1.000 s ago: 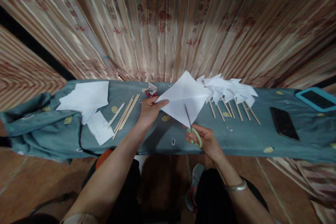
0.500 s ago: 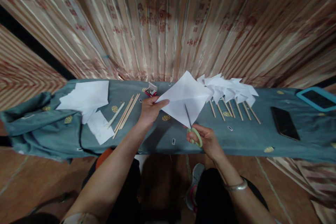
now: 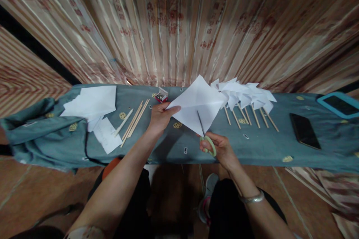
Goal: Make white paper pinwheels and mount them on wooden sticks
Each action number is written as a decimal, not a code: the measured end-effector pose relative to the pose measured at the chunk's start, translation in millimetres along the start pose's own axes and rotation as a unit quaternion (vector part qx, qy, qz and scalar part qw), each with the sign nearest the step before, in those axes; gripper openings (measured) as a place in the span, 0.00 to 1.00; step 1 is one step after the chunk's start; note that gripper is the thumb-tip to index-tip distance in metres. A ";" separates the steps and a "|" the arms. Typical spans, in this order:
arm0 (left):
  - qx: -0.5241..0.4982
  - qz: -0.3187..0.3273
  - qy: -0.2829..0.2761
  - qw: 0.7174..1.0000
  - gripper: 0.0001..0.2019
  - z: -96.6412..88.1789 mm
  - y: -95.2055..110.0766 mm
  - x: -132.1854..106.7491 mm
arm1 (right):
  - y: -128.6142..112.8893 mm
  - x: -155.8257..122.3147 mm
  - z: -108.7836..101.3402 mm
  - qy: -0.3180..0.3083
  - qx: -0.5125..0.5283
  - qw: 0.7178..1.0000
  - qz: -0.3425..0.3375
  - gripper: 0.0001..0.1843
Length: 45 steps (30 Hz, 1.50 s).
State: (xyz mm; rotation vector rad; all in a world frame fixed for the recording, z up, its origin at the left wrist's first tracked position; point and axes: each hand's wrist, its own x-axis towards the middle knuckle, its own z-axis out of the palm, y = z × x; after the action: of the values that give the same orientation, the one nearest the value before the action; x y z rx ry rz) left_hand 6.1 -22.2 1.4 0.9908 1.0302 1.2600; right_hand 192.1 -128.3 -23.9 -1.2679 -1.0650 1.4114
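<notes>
My left hand [image 3: 162,117] pinches the left corner of a white square sheet of paper [image 3: 196,99], thumb on top. The sheet is held up over the cloth, with a faint crease across it. My right hand [image 3: 220,147] is closed round the light green handles of a pair of scissors [image 3: 208,145]. Their blade lies over the lower corner of the paper, pointing toward its middle; whether it has cut through there I cannot tell. Just right of the sheet lie several white paper pinwheels [image 3: 244,97] on wooden sticks, overlapping in a row.
A green-grey cloth [image 3: 179,153] covers the long table. Left are a stack of white paper [image 3: 95,101], a smaller written sheet [image 3: 108,136], a white pen-like stick [image 3: 123,121], several wooden sticks [image 3: 136,119] and a small open box [image 3: 161,96]. Right are a dark phone [image 3: 304,130] and a blue-framed device [image 3: 339,104].
</notes>
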 end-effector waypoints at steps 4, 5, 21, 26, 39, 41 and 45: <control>0.003 0.005 0.004 1.000 0.12 -0.2 -1.5 1.1 | -4.1 0.1 2.3 0.012 0.013 1.000 0.015 0.23; 0.004 0.004 0.003 1.000 0.12 -0.4 -1.8 1.3 | -5.3 0.0 3.0 0.015 0.016 1.000 0.018 0.23; -0.004 -0.003 -0.007 1.000 0.12 -1.2 -2.3 -0.5 | -4.4 0.1 2.0 0.006 -0.017 1.000 0.006 0.23; 0.007 0.002 -0.007 1.000 0.13 -2.0 -2.1 -0.6 | -2.9 0.8 2.1 0.010 -0.004 1.000 0.010 0.22; -0.010 0.008 0.032 0.999 0.14 -8.7 2.3 6.5 | -0.3 -5.8 -6.7 -0.074 -0.030 0.994 0.068 0.29; -0.002 0.015 0.041 0.999 0.13 -14.6 4.9 8.7 | -1.7 -8.7 -15.5 -0.079 -0.040 0.993 0.076 0.28; 0.020 0.025 0.060 0.998 0.11 -25.4 8.6 11.3 | -5.6 -12.2 -39.7 -0.072 -0.049 0.994 0.072 0.27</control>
State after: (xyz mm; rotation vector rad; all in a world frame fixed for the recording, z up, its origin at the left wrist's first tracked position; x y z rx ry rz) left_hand -20.2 -9.9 2.7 0.9853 1.1331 1.3578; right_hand 232.5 -138.4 -19.8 -1.3516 -1.1711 1.5952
